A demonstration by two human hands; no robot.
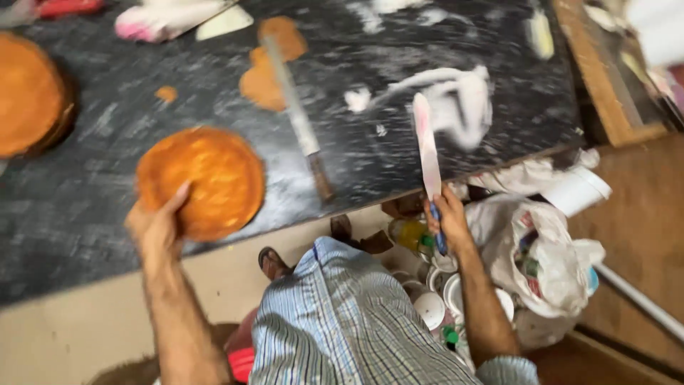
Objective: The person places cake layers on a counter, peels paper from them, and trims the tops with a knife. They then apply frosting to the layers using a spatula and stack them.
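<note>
Near the front edge of the dark table (85, 235), my left hand (158, 222) lies spread against the rim of a round orange cake layer (203, 182), fingers curled over its edge. My right hand (445, 217) is closed around the blue handle of a cream-smeared palette knife (426, 146), blade pointing up over the table's front right corner. A long knife (299, 117) with a wooden handle lies mid-table, across orange scraps (267, 71). White cream smears (456, 100) sit by the right edge. Below that corner I see a crumpled white plastic bag (545, 260) with coloured patches, white tubs (434, 299) and a yellowish bottle (410, 234) on the floor.
</note>
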